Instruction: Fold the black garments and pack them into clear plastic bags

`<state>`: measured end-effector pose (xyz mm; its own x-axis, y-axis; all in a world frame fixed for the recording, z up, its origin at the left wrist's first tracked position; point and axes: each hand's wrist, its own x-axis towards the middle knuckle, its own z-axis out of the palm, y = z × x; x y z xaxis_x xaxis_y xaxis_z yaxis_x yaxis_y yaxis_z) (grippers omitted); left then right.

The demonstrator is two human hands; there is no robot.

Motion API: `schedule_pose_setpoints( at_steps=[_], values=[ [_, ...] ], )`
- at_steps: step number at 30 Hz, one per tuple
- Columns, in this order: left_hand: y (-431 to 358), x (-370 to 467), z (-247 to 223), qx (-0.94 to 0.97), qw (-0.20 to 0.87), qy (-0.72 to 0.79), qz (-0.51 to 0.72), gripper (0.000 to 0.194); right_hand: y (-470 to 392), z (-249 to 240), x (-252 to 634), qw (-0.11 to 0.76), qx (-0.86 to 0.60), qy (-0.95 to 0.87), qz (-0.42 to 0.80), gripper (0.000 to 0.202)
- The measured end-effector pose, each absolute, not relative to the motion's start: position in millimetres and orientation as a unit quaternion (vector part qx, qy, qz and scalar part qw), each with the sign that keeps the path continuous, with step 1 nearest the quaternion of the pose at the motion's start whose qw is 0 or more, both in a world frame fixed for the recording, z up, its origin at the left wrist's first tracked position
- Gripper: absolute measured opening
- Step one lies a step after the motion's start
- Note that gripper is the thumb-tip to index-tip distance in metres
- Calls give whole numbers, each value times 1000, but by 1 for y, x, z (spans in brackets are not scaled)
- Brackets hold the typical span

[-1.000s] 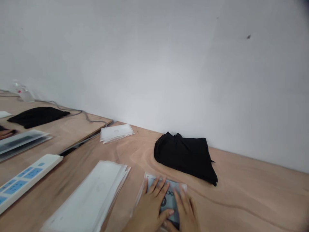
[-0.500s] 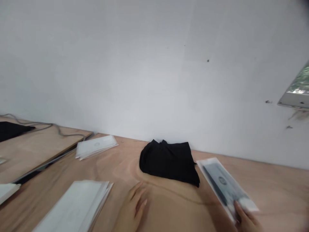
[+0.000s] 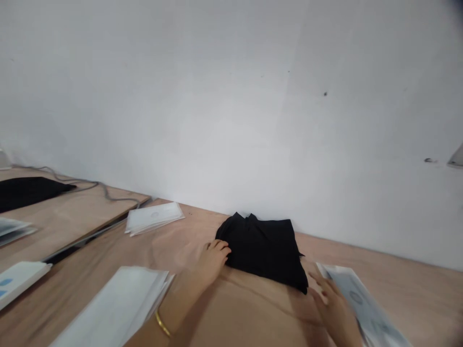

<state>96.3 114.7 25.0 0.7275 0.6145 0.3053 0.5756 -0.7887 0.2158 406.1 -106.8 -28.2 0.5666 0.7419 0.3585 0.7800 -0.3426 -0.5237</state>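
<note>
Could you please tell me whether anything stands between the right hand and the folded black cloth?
Nothing visible stands between the right hand and the folded black cloth. The flat, translucent plastic packet with a grey insert lies on the hand's other side, to the right; the left hand is at the cloth's left edge.

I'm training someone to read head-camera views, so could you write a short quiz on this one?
1. Which thing is the left hand nearest? (A) power strip, (B) black cloth in the middle, (C) grey cable.
2. True or false: the rightmost packet is nearer the left hand than the right.
3. Fill in: a gold bracelet circles the ___ wrist.

Key: 1 B; 2 false, the rightmost packet is nearer the right hand; 3 left.
</note>
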Motion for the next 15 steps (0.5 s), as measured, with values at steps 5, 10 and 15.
schedule_pose_setpoints(
  at_steps=[5, 10, 15],
  values=[
    [130, 102, 16, 946, 37, 287, 144, 13, -63, -28, 395, 308, -767, -560, -55, 32],
    [133, 92, 31, 950, 22, 280, 140, 24, -63, -17, 410, 316, -753, -574, -71, 35],
    [108, 61, 67, 953, 23, 261, 153, 30, -101, 6, 404, 346, -744, -568, -67, 33]
  ],
)
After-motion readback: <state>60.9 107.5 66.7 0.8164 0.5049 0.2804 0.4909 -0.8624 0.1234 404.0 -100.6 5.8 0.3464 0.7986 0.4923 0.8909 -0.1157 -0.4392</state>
